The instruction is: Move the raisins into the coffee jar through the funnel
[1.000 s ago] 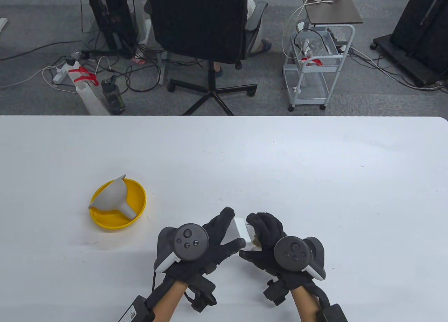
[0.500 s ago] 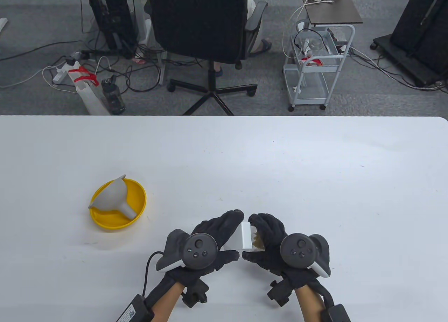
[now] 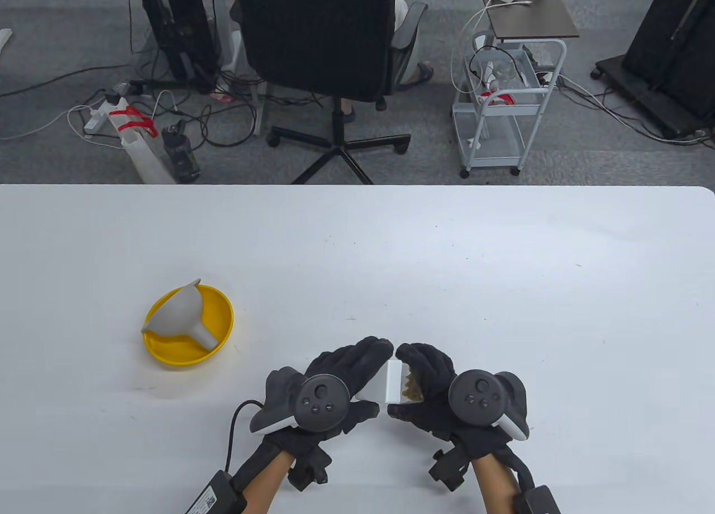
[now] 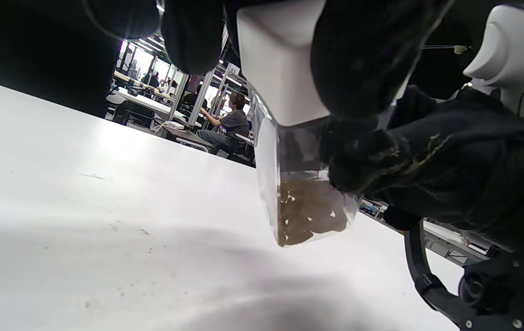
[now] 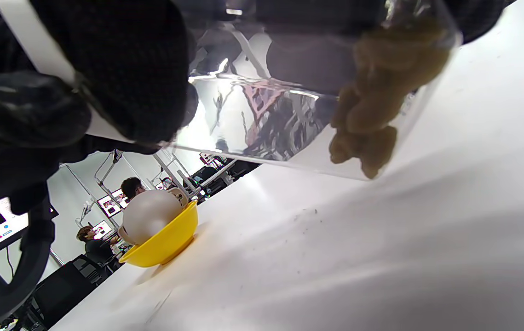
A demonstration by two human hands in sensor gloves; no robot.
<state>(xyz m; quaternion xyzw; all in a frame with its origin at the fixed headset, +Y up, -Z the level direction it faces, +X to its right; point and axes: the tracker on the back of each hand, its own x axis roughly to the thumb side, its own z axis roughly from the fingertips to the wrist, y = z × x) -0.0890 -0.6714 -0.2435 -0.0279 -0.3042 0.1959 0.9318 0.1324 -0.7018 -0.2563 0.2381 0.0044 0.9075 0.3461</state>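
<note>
Over our white table (image 3: 447,268), right of the funnel (image 3: 181,313), left hand (image 3: 329,388) grips the lid (image 3: 377,382) while right hand (image 3: 433,394) holds the raisin jar (image 3: 412,384); unscrewing, we judge, comes next.

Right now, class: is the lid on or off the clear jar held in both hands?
On: the white lid caps the clear jar, raisins inside.

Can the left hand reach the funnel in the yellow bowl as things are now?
Probably not at once: the left hand grips the white lid of the raisin jar. The table between it and the funnel looks bare.
</note>
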